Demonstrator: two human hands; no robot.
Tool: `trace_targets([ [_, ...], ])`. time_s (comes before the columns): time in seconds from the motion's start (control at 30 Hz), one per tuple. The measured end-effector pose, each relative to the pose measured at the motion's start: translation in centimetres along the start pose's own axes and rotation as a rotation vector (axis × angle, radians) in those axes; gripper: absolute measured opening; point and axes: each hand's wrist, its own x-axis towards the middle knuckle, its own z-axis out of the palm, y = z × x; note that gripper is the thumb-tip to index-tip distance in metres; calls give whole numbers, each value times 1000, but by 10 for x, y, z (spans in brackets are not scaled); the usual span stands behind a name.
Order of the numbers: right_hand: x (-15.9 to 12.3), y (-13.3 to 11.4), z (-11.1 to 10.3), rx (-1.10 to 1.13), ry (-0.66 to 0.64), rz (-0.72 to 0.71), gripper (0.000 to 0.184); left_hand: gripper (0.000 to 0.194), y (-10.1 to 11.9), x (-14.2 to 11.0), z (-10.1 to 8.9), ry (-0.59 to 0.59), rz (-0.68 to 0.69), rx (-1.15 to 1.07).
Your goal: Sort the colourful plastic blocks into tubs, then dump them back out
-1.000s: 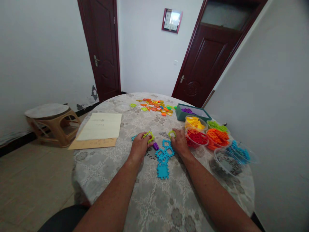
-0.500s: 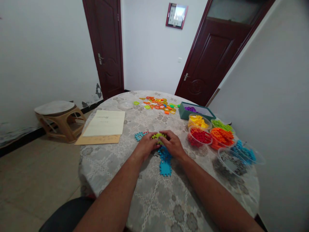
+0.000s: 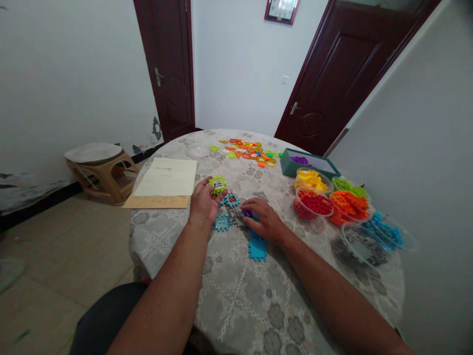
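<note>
My left hand (image 3: 205, 201) is raised at the middle of the table, its fingers closed on a lime-green square interlocking building piece (image 3: 218, 184) with a white lattice window. Lower and to the right, my right hand (image 3: 261, 218) pinches a small purple piece (image 3: 247, 213) just above the blue notched building plates (image 3: 257, 245), partly covering them. Between the hands lie small dark grey pieces (image 3: 235, 217). A blue window piece (image 3: 221, 223) rests beside my left wrist, and a blue piece with red in it (image 3: 231, 199) lies beyond.
Clear bowls of red (image 3: 314, 203), orange (image 3: 349, 204), yellow, green, blue and grey pieces (image 3: 364, 246) stand at the right. A dark green box (image 3: 290, 167) holds purple pieces. Mixed pieces (image 3: 247, 150) lie scattered at the back. Paper sheets (image 3: 166, 177) lie at the left.
My hands have moved apart. The lime-green piece, earlier between both hands, is now in my left hand, farther left and away from me. My right hand now holds a purple piece.
</note>
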Motion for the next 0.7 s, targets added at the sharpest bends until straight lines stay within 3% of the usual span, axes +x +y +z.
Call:
trace_targets([
  [0.1,-2,-7,4,-133,-127,-48,42,39,0,1,-1,46,28,8],
  [0.37,-10,10,0,-267,-155,52,45,38,-5,-1,0,79,17,46],
  [0.63,-3,-2,-3,-166,28,-4,51,42,-5,-4,2,79,18,86],
  [0.7,1,-9,3,-149,6,-15,51,43,-4,-4,3,104,31,84],
])
